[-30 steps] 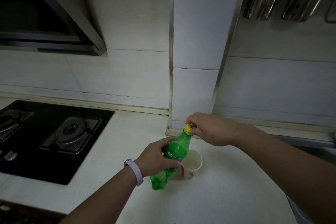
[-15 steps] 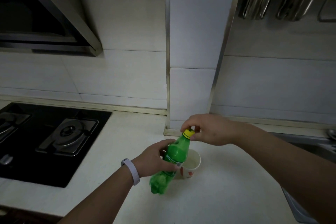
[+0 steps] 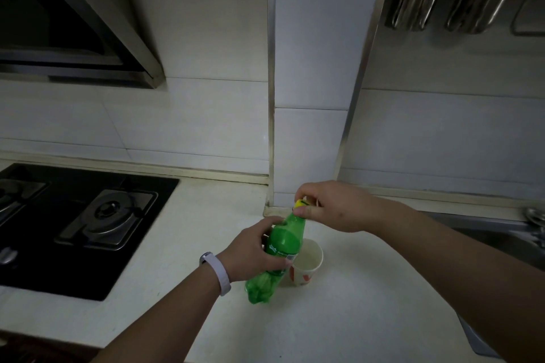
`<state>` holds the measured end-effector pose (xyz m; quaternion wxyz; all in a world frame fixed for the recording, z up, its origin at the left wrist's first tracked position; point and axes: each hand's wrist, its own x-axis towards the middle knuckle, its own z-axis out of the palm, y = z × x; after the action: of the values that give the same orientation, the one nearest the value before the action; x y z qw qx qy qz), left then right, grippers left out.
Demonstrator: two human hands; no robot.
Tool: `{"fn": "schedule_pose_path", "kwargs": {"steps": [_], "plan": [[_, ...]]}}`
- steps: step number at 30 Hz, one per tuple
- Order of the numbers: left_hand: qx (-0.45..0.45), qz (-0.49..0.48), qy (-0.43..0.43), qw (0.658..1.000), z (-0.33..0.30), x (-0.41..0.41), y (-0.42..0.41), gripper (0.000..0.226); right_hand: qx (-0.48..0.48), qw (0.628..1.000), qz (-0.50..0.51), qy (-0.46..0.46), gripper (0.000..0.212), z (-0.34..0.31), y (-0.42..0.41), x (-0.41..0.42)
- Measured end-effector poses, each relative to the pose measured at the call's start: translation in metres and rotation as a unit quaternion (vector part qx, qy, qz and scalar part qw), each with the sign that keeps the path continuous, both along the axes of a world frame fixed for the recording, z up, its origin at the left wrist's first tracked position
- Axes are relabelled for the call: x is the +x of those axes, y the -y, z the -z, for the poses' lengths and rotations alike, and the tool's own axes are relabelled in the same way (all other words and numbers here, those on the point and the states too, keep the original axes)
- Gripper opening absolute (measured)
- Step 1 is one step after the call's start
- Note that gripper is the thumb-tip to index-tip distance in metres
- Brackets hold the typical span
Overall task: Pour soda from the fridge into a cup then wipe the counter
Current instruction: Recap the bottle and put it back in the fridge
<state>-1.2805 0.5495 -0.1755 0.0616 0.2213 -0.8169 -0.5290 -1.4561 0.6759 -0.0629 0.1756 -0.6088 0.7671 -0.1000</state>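
White wall tiles and a pale kitchen surface [image 3: 339, 318] fill the dim view, and everything is placed here by the white paper cup with red markings [image 3: 306, 264] that stands upright on it. Just left of the cup, touching or nearly touching its side, a green plastic soda bottle [image 3: 283, 247] stands on the surface, leaning with its neck tipped toward and above the cup's rim. The left hand [image 3: 250, 253], a pale band on its wrist, wraps around the bottle's middle, probably to brace it against twisting. Above the cup, the right hand [image 3: 333, 206] pinches the yellow screw cap [image 3: 300, 203] between thumb and fingertips; the cap is on the neck, and I judge the opening step is under way, with pouring yet to come. Keeping the bottle this close to the cup should make the tilt short once the cap is off.

Inside the cup the pale bottom shows, and I cannot tell whether any liquid is there. How full the bottle is cannot be read either.

Far left of the cup lies a black glass gas hob [image 3: 88, 221]; to the right, part of a steel sink [image 3: 501, 236].
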Motion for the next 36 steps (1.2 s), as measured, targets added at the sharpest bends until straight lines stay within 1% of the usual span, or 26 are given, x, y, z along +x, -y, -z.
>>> {"fn": "schedule_pose_path", "kwargs": {"steps": [2, 4, 9, 14, 17, 21, 25, 29, 30, 33, 34, 36], "plan": [[0.009, 0.005, -0.001, 1.000, 0.001, 0.000, 0.003, 0.082, -0.005, 0.999, -0.007, 0.052, 0.036, -0.004, -0.003, -0.001], [0.014, 0.002, -0.003, 1.000, 0.001, 0.002, 0.006, 0.087, -0.004, 0.998, -0.022, 0.065, 0.036, -0.010, -0.003, -0.002], [0.001, 0.003, -0.009, 1.000, 0.001, 0.001, 0.007, 0.081, 0.004, 0.999, -0.035, 0.012, 0.030, -0.014, -0.001, 0.002], [-0.021, 0.004, -0.013, 1.000, 0.001, 0.002, 0.006, 0.075, 0.021, 0.999, -0.021, -0.015, 0.026, -0.014, -0.001, 0.006], [-0.049, -0.005, -0.015, 0.999, 0.000, 0.004, 0.006, 0.069, 0.019, 0.999, -0.001, -0.030, 0.026, -0.010, -0.001, 0.008], [-0.072, -0.013, -0.012, 0.997, 0.001, 0.008, 0.006, 0.068, 0.021, 0.998, 0.010, -0.060, 0.026, -0.004, 0.000, 0.014], [-0.082, -0.022, -0.016, 0.996, 0.002, 0.013, 0.005, 0.070, 0.014, 0.998, 0.018, -0.055, 0.027, 0.001, 0.004, 0.017], [-0.055, -0.034, -0.025, 0.998, 0.002, 0.017, 0.011, 0.075, -0.034, 0.999, 0.026, -0.030, 0.028, 0.006, 0.010, 0.021], [-0.044, -0.036, -0.029, 0.998, 0.002, 0.019, 0.014, 0.074, -0.042, 0.999, 0.025, -0.012, 0.031, 0.007, 0.011, 0.022], [-0.002, -0.053, -0.053, 0.997, 0.001, 0.026, 0.022, 0.072, -0.063, 0.997, 0.021, 0.041, 0.057, 0.010, 0.014, 0.023], [0.010, -0.060, -0.062, 0.996, 0.000, 0.029, 0.025, 0.072, -0.069, 0.996, 0.025, 0.051, 0.062, 0.011, 0.014, 0.024], [0.026, -0.071, -0.078, 0.994, -0.001, 0.034, 0.029, 0.071, -0.079, 0.994, 0.034, 0.061, 0.063, 0.011, 0.015, 0.026]]}}
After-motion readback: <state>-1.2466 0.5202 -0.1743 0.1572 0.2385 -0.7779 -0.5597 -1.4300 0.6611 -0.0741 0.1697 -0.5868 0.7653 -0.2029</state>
